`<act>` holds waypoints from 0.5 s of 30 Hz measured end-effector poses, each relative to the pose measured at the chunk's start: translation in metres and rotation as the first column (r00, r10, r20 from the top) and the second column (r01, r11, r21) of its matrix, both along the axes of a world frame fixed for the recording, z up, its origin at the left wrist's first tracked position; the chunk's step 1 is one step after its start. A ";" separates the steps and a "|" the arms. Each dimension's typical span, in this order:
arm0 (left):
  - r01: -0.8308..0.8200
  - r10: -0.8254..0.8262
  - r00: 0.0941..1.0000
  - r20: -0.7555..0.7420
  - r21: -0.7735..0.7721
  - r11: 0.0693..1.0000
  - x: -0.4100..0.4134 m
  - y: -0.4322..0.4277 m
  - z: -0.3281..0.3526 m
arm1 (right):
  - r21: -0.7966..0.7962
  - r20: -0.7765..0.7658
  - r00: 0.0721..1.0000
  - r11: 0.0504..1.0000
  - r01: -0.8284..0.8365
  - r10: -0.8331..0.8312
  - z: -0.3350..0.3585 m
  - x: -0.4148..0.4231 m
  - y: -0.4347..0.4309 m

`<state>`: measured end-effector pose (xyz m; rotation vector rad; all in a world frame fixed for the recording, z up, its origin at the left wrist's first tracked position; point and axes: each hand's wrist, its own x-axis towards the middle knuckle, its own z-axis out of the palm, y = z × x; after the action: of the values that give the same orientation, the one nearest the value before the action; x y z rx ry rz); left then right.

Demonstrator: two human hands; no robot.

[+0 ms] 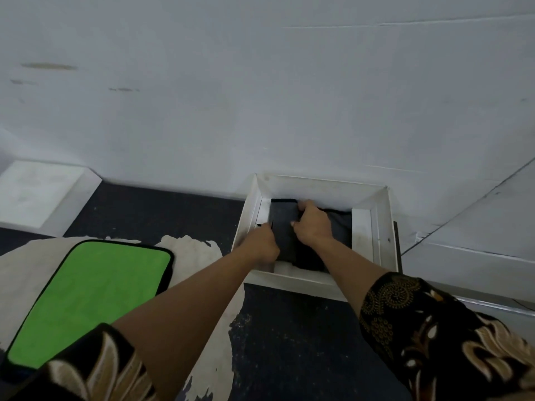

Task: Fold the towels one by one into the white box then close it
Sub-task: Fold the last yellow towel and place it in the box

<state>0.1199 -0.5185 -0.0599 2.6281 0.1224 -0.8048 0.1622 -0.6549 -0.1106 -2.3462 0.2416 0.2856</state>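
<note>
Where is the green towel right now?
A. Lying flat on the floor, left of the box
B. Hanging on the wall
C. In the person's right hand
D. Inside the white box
A. The green towel lies spread flat on the floor to the left of the white box, while both hands, left hand and right hand, are in the box on a dark towel.

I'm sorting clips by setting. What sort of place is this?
Probably a plain indoor room, working on the floor: a bare white wall, worn dark flooring with pale patches, and a white box set against the wall. Nothing shows which room.
</note>
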 end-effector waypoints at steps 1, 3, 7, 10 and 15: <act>-0.004 0.004 1.000 0.006 0.010 1.000 0.000 0.000 0.000 | -0.025 -0.003 1.000 1.000 0.015 -0.015 0.000 -0.001 0.000; -0.011 0.010 1.000 0.024 0.021 1.000 -0.001 0.000 0.000 | -0.048 0.011 0.999 0.998 0.044 -0.044 0.001 -0.003 0.001; 0.000 -0.002 0.999 0.044 0.036 0.999 -0.003 0.002 0.004 | -0.026 0.055 0.993 0.994 0.108 -0.107 0.002 -0.002 0.001; 0.041 -0.041 0.999 0.008 0.032 0.999 -0.006 0.003 0.010 | -0.149 0.034 0.998 0.988 0.048 -0.044 0.004 -0.003 0.001; 0.187 -0.190 0.981 0.043 0.069 0.980 -0.009 -0.001 0.024 | -0.421 0.234 0.925 0.889 -0.183 0.301 0.011 -0.006 0.012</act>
<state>0.1110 -0.5192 -0.0358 2.7494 -0.1188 -0.8083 0.1561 -0.6428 -0.0996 -2.7832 -0.1634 -0.0007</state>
